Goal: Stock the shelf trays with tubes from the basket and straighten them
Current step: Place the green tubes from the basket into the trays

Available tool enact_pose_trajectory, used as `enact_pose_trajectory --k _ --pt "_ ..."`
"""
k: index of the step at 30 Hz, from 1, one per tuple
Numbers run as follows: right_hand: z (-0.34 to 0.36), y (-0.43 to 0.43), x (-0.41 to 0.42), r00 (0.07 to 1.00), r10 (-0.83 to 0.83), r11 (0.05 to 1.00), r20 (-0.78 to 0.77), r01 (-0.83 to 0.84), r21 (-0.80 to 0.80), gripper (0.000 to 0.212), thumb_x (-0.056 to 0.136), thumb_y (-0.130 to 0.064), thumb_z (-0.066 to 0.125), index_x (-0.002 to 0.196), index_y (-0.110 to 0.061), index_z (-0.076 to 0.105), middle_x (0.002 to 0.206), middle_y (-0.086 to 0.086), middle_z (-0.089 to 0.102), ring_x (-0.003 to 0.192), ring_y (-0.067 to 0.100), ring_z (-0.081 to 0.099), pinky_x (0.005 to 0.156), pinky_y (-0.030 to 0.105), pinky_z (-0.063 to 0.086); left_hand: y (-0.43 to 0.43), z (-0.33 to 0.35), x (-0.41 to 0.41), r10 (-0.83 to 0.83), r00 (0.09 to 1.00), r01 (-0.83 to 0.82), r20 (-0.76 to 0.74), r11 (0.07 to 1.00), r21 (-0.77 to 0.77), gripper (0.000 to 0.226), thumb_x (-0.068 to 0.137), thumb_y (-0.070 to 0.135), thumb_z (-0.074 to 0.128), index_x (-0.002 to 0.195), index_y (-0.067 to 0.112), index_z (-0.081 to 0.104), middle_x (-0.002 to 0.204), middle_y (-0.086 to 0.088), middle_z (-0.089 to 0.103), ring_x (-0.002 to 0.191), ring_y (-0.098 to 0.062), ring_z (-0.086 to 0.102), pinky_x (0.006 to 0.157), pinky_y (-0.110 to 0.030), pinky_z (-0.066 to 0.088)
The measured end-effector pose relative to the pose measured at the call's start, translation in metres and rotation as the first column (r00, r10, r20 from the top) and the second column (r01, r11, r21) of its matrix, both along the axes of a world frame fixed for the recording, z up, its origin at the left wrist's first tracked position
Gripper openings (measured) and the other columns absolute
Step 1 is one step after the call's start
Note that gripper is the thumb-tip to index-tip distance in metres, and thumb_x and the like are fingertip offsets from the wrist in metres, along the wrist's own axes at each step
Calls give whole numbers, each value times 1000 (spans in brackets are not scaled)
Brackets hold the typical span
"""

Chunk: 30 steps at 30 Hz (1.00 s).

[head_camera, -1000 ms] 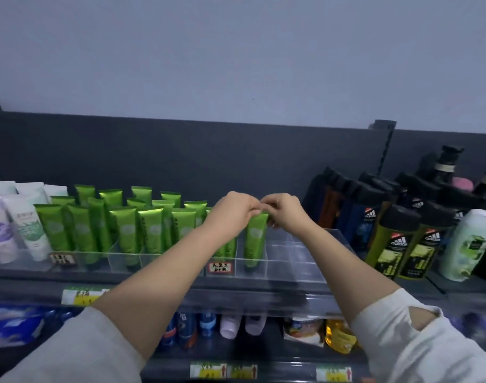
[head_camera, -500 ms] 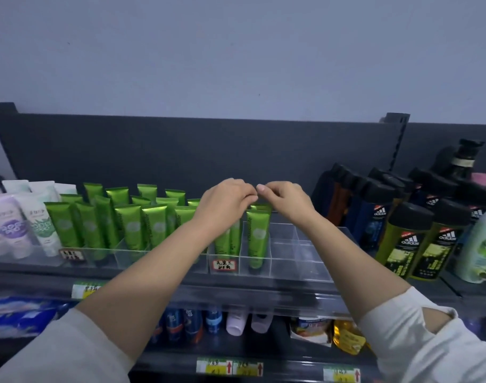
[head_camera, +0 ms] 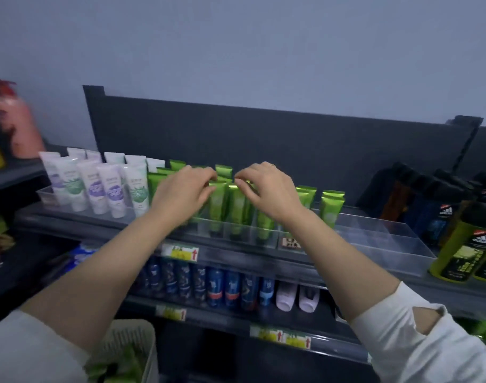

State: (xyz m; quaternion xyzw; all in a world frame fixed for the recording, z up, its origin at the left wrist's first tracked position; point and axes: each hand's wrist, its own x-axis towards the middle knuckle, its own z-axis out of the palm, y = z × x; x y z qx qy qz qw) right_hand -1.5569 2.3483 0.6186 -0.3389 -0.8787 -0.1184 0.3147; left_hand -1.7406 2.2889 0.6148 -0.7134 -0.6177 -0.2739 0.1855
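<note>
The green tubes (head_camera: 236,205) stand upright in the clear shelf trays (head_camera: 244,233) on the upper shelf, crimped ends up and caps down, so each long axis runs vertically. Both hands hover over the top edges of this row. The left hand (head_camera: 181,192) sits at the left part of the group, fingers curled downward and loosely spread, tips at or touching the crimped tops; no tube is enclosed. The right hand (head_camera: 266,189) mirrors it just to the right, fingers likewise curled and unclenched, tips meeting the crimp of a front tube. The tubes lie directly below and slightly beyond the fingertips, between the two hands, so either hand is equally near. Straightening appears to call for nudging the tops sideways. The basket (head_camera: 136,352) sits near, low at the left, with green contents inside.
</note>
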Motion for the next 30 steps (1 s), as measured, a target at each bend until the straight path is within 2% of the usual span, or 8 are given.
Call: enact_pose_trajectory --k 5,8,11,13,17,24,27,30 --pt "-35 -44 -95 979 182 982 95 -185 26 31 93 -34 44 94 -14 67 85 6 67 84 30 62 61 33 47 -55 -36 -95 105 994 -105 5 992 -64 21 93 33 50 109 22 58 98 -5 65 99 -28 57 70 -37 46" --pt "-71 -67 -150 944 294 955 151 -284 -88 29 94 -33 45 96 -15 67 88 7 66 85 30 63 63 37 49 -87 -70 -146 148 989 -146 0 977 -153 22 93 36 46 102 20 59 93 -5 64 93 -28 58 69 -37 46" --pt "-116 -88 -195 901 381 912 209 -329 -244 28 98 -33 43 104 -17 65 96 6 66 94 30 61 70 40 49 -118 -113 -184 194 981 -188 10 960 -206 40 85 44 34 93 17 63 85 -6 66 86 -29 62 66 -37 50" --pt "-149 -98 -217 879 410 882 243 -316 -349 29 99 -34 40 111 -19 63 106 4 65 102 26 59 75 39 50 -137 -142 -203 262 964 -238 42 923 -302 27 90 37 44 98 19 62 92 -6 65 93 -28 62 71 -37 50" --pt "-216 -109 -253 770 515 777 376 -234 -584 29 99 -29 40 118 -19 60 115 5 63 104 26 59 79 41 51 -166 -204 -235 344 935 -234 90 786 -572 23 95 30 46 114 22 57 108 -1 63 107 -21 56 83 -35 47" --pt "-326 -105 -298 637 612 621 469 -19 -784 25 97 -22 45 109 -8 61 114 15 62 105 32 59 83 36 49 -199 -311 -267 445 879 -157 169 606 -780 29 95 22 49 121 14 56 120 -7 59 110 -22 55 89 -30 45" --pt "-372 -101 -312 611 631 578 478 41 -815 30 97 -17 44 118 -2 59 114 18 61 104 31 59 74 29 43 -197 -353 -275 516 849 -152 115 447 -881 35 95 24 49 129 19 49 129 -7 55 114 -22 54 93 -33 47" --pt "-413 -95 -324 571 648 561 505 92 -823 33 98 -17 43 127 -2 53 123 18 56 109 31 54 82 30 44 -186 -389 -278 561 825 -122 71 298 -947 38 95 21 48 133 18 46 135 -10 48 121 -25 49 98 -35 44"
